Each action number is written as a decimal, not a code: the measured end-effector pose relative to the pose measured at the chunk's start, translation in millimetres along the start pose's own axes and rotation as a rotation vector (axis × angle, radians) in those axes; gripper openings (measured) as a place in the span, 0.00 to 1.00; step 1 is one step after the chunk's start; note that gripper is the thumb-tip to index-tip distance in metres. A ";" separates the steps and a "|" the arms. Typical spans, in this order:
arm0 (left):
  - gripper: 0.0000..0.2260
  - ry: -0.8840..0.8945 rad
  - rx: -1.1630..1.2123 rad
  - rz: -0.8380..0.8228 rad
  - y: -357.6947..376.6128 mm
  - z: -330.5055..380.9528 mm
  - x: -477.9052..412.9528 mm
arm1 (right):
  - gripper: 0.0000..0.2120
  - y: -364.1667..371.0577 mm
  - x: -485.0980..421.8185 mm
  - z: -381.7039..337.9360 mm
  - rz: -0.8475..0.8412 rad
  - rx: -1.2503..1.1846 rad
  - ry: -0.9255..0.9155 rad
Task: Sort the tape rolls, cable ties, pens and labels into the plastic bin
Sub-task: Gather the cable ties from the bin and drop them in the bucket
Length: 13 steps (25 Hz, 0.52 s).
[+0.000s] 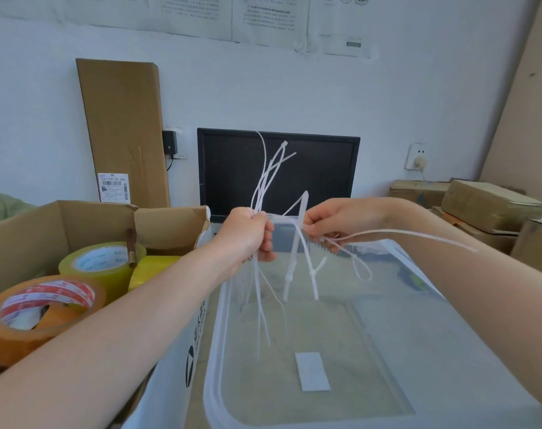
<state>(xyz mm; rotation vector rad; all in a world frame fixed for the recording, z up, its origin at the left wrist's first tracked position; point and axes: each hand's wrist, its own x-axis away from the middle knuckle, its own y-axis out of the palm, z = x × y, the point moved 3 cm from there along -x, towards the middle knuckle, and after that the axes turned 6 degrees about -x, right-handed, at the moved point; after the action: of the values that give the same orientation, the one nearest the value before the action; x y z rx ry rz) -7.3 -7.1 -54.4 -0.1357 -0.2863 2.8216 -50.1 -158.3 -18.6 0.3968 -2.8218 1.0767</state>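
My left hand [248,235] is closed around a bunch of white cable ties [265,181] that stick up and hang down over the clear plastic bin [215,351]. My right hand [334,221] pinches more of the cable ties, some dangling, one trailing to the right. Both hands hover above the bin's far end. A white label [312,371] lies flat on the bin floor. To the left, in an open cardboard box [25,230], sit an orange-brown tape roll [43,308], a yellow-green tape roll [102,261] and a yellow one [149,267].
A dark monitor [232,168] stands behind the bin against the wall. A tall flat carton [124,125] leans at back left. Stacked cardboard boxes [486,205] fill the right side. A brown stick-like object [131,247] rests across the tape rolls.
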 end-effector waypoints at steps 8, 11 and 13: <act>0.11 -0.024 0.087 0.029 -4.6 0.3 0.5 | 0.09 33.3 -7.2 -18.3 0.132 0.518 -0.167; 0.13 0.031 0.099 0.017 -5.7 1.1 3.3 | 0.10 36.2 -7.9 -22.4 0.152 0.432 -0.220; 0.12 0.051 0.111 0.024 -6.9 1.7 5.4 | 0.12 30.5 -5.2 -24.2 0.187 0.363 -0.231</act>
<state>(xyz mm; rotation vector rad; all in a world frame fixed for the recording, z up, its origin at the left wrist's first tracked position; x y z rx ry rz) -10.6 0.7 -51.7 -0.1871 -0.1172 2.8449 -53.6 -119.2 -21.0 0.3062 -2.9002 1.6960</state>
